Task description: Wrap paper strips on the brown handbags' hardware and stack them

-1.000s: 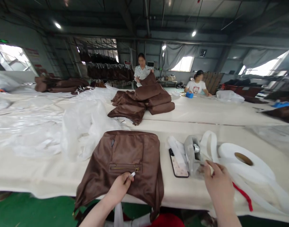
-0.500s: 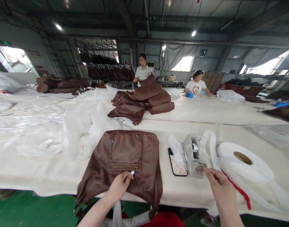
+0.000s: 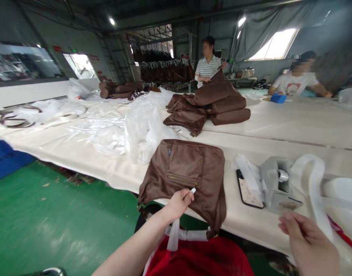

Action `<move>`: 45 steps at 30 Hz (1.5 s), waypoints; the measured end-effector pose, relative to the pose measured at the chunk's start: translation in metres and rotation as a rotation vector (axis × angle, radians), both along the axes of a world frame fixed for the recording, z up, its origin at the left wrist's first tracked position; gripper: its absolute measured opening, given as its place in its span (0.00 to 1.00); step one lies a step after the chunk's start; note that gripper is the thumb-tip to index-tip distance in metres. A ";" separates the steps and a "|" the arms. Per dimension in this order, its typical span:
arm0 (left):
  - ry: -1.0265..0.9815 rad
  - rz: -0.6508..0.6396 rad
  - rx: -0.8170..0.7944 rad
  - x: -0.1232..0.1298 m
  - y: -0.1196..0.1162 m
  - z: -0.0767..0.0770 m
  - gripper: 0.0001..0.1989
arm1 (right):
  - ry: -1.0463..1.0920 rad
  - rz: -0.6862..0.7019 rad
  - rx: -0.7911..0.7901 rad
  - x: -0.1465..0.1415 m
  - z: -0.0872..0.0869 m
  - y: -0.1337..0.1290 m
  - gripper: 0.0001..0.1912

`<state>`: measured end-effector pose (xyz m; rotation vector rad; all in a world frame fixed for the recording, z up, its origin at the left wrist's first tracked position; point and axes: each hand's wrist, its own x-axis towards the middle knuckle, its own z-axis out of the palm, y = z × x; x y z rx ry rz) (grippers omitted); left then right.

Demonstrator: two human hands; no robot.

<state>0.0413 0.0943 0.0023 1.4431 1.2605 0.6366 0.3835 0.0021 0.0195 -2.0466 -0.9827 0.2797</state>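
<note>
A brown leather-look bag point(image 3: 184, 161) lies at the table's near edge, its zipped pocket facing up. Between thumb and finger, my left hand point(image 3: 180, 203) pinches a small white strip point(image 3: 193, 190) just below the brass zipper pull point(image 3: 196, 184). White-wrapped strap parts point(image 3: 190, 234) hang off the edge below the bag. My right hand point(image 3: 311, 237) is closed, fingertips together, in front of a grey tape dispenser point(image 3: 275, 184); whatever it may hold is too small and blurred to make out. Beside the dispenser lies a phone point(image 3: 249, 191), partly covered by white wrapping point(image 3: 247, 170).
A roll of white strip point(image 3: 342, 193) and a red cord point(image 3: 347, 237) lie at right. Clear plastic bags point(image 3: 144, 134) spread at left. Behind are stacked brown bags point(image 3: 213, 101), a co-worker in stripes point(image 3: 209, 69), and another person in white point(image 3: 293, 82).
The view has swung left, shifting everything rightward. My right hand has come back slightly from the dispenser's front. My left hand keeps its pinch at the zipper.
</note>
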 end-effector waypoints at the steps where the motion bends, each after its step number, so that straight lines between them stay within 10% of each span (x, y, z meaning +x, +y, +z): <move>1: 0.015 0.000 0.046 0.000 -0.001 0.001 0.11 | 0.129 0.094 0.007 -0.025 0.004 0.006 0.17; 4: 0.101 -0.024 0.146 -0.001 -0.002 0.005 0.10 | 0.492 0.587 0.001 -0.103 0.014 0.031 0.17; 9: 0.174 -0.068 0.260 -0.004 -0.002 0.008 0.11 | 0.771 0.871 -0.114 -0.178 0.004 0.070 0.18; 18: 0.085 -0.112 0.205 -0.009 0.001 0.009 0.07 | 0.546 0.863 -0.277 -0.187 -0.027 0.092 0.15; 24: -0.183 0.085 -0.227 -0.003 0.007 0.011 0.16 | 0.691 0.966 -0.351 -0.177 -0.021 0.092 0.10; 34: -0.779 -0.155 -0.966 -0.009 0.006 0.004 0.10 | 0.656 0.965 -0.380 -0.184 -0.025 0.095 0.08; 45: -0.515 -0.014 -0.665 -0.003 0.002 -0.001 0.12 | 0.577 0.864 -0.512 -0.195 -0.027 0.113 0.14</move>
